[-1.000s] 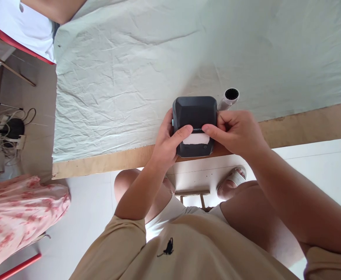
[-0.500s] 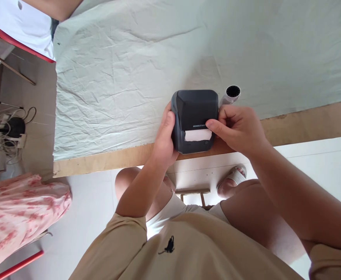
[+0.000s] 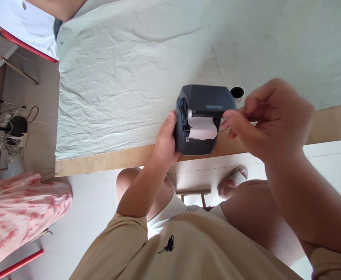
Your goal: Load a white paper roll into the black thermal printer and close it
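A dark grey label printer [image 3: 198, 147] stands at the near edge of the cloth-covered table, its lid [image 3: 208, 97] tilted up at the front. White label paper [image 3: 203, 129] with a ragged edge hangs out under the raised lid. Around the printer's left side, my left hand [image 3: 167, 138] is closed and steadies it. My right hand [image 3: 272, 116], slightly blurred, has its thumb and fingers at the lid's front right corner, gripping it. Just behind that corner is a white object with a round black face [image 3: 237, 93], partly hidden by the printer.
A wrinkled pale green cloth [image 3: 123, 89] covers the table, whose bare wooden edge [image 3: 100, 165] runs along the front. To the left lie tangled cables [image 3: 8, 136] and pink patterned fabric [image 3: 27, 210]. Part of another person in white [image 3: 30, 27] shows at the top left.
The printer's lid has gone from shut to raised, uncovering more of the paper. My right hand has moved up and right with the lid's corner; my left hand stays on the printer's side.
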The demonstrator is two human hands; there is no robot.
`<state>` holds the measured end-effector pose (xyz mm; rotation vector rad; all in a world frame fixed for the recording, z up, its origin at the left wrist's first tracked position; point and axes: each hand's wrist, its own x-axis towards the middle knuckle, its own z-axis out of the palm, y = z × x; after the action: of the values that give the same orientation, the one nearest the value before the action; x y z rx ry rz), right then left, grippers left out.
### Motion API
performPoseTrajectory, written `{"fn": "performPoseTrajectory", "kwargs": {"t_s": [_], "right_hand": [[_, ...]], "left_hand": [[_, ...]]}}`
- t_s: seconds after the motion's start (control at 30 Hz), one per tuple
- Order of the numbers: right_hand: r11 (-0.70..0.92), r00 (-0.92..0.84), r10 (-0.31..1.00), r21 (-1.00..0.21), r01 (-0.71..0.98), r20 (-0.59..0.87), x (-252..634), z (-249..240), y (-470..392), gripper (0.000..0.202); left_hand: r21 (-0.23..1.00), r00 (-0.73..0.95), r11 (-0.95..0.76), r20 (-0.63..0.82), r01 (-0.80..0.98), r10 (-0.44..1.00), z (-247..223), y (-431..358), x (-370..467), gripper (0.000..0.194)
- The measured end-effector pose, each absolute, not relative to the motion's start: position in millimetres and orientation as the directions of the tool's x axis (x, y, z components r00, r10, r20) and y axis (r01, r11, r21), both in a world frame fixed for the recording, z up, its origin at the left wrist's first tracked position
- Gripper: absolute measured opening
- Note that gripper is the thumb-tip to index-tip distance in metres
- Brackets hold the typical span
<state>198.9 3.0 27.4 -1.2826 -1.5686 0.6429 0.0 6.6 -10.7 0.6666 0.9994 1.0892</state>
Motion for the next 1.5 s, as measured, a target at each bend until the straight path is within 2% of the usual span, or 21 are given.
{"fn": "performPoseTrajectory", "kwargs": {"t_s": [0.07, 0.17, 0.27, 0.33, 0.43, 0.53, 0.67, 0.7, 0.77, 0.83, 0.9, 1.0, 1.1, 1.23, 1.33, 1.4, 1.5], "right_hand": [[0.366, 0.146, 0.876, -0.831, 0.420, 0.460, 193.7, 28.2, 4.0, 0.036], [0.427, 0.028, 0.836, -0.682, 0.594, 0.548, 190.3, 25.7, 9.1, 0.017], [0.448, -0.182, 0.846, -0.483, 0.752, 0.501, 191.4, 22.0, 13.0, 0.006], [0.427, -0.254, 0.881, -0.441, 0.790, 0.399, 192.4, 22.0, 12.7, 0.008], [0.406, -0.301, 0.910, -0.470, 0.784, 0.286, 193.3, 28.0, 8.9, 0.021], [0.407, -0.290, 0.913, -0.615, 0.675, 0.286, 199.4, 37.4, 6.0, 0.031], [0.320, -0.039, 0.943, -0.872, 0.370, 0.330, 229.2, 39.8, 16.9, 0.026], [0.306, 0.035, 0.944, -0.910, 0.279, 0.329, 239.9, 36.1, 22.5, 0.033], [0.291, 0.074, 0.946, -0.928, 0.232, 0.315, 261.2, 22.8, 34.6, 0.053], [0.358, 0.196, 0.884, -0.884, 0.300, 0.425, 279.0, 3.3, 44.8, 0.040], [0.343, 0.239, 0.848, -0.834, 0.432, 0.473, 292.0, -18.0, 52.1, 0.034], [0.311, 0.155, 0.840, -0.695, 0.648, 0.520, 306.7, -42.8, 59.2, 0.033], [0.318, 0.018, 0.851, -0.543, 0.777, 0.525, 315.7, -46.7, 61.4, 0.038], [0.291, -0.033, 0.876, -0.472, 0.832, 0.481, 298.5, -20.0, 48.4, 0.052], [0.383, -0.104, 0.825, -0.414, 0.826, 0.555, 266.1, -4.8, 35.0, 0.043], [0.432, -0.149, 0.814, -0.415, 0.800, 0.561, 247.2, -8.1, 32.0, 0.044], [0.387, -0.150, 0.864, -0.443, 0.809, 0.481, 235.7, -25.7, 36.5, 0.050]], "left_hand": [[0.855, 0.158, 0.334, -0.295, -0.398, 0.942, -9.3, 5.8, -0.2, 0.064], [0.886, 0.187, 0.284, -0.228, -0.368, 0.955, -8.5, 2.2, -2.6, 0.054], [0.915, 0.212, 0.239, -0.175, -0.325, 0.961, -9.6, -1.0, -4.9, 0.048], [0.921, 0.227, 0.223, -0.155, -0.318, 0.962, -10.4, -1.8, -5.6, 0.049], [0.918, 0.228, 0.238, -0.170, -0.317, 0.959, -10.3, -2.1, -5.0, 0.053], [0.898, 0.208, 0.272, -0.210, -0.345, 0.955, -8.9, -2.1, -3.5, 0.056], [0.855, 0.164, 0.316, -0.272, -0.412, 0.948, -6.8, -1.4, -1.0, 0.056], [0.845, 0.157, 0.325, -0.285, -0.424, 0.946, -6.4, -1.1, -0.5, 0.057], [0.834, 0.148, 0.338, -0.305, -0.436, 0.941, -6.2, -0.6, 0.1, 0.058], [0.830, 0.146, 0.343, -0.311, -0.439, 0.939, -6.7, -0.3, 0.0, 0.058], [0.830, 0.150, 0.343, -0.309, -0.439, 0.939, -8.0, -0.2, -0.5, 0.058], [0.832, 0.152, 0.329, -0.292, -0.447, 0.944, -9.9, -0.3, -1.1, 0.055], [0.835, 0.146, 0.325, -0.291, -0.444, 0.946, -10.1, 0.1, -0.8, 0.053], [0.840, 0.137, 0.331, -0.301, -0.431, 0.944, -9.1, 1.1, 0.0, 0.056], [0.841, 0.148, 0.337, -0.303, -0.423, 0.941, -9.9, 1.2, -0.6, 0.058], [0.841, 0.156, 0.338, -0.300, -0.423, 0.941, -11.0, 0.5, -1.4, 0.057], [0.832, 0.161, 0.331, -0.289, -0.446, 0.944, -12.0, -1.0, -2.4, 0.049]]}}
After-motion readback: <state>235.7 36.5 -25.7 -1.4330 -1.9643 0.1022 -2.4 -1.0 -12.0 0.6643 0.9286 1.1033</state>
